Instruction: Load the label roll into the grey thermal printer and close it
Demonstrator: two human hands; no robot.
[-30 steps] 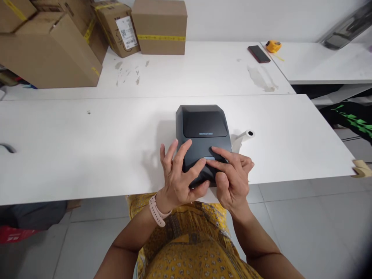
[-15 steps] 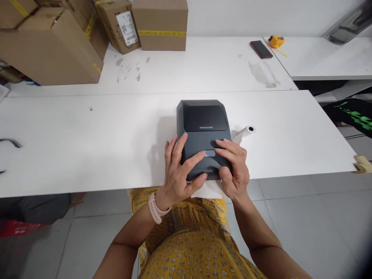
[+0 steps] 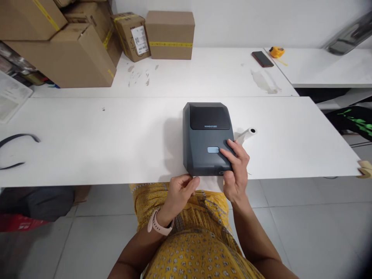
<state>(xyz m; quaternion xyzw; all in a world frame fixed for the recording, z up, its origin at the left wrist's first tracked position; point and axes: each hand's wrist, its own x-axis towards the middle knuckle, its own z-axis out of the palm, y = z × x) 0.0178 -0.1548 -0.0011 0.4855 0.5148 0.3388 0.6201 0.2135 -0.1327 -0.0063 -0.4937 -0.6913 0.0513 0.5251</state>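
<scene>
A dark grey label printer (image 3: 200, 141) with a black window and a pale blue button (image 3: 213, 150) sits at the front edge of the white table. My right hand (image 3: 237, 170) grips its front right corner, fingers lying on top beside the button and thumb at the front. White paper (image 3: 212, 183) sticks out below the printer's front. At the left side of that paper, my left hand (image 3: 181, 193) is closed in a pinch just under the printer's front left corner; the fingertips partly hide the paper's edge. A small white paper roll (image 3: 251, 131) lies right of the printer.
Cardboard boxes (image 3: 171, 35) are stacked at the back left. A phone (image 3: 262, 59) and a yellow tape measure (image 3: 276, 52) lie at the back right. Dark curved straps (image 3: 20, 136) are at the left, and a tape roll (image 3: 365, 169) is at the right corner.
My left hand has come off the printer's top and button, down to the paper at its front left corner, and closed into a pinch. My right hand stays on the printer. The view has shifted slightly.
</scene>
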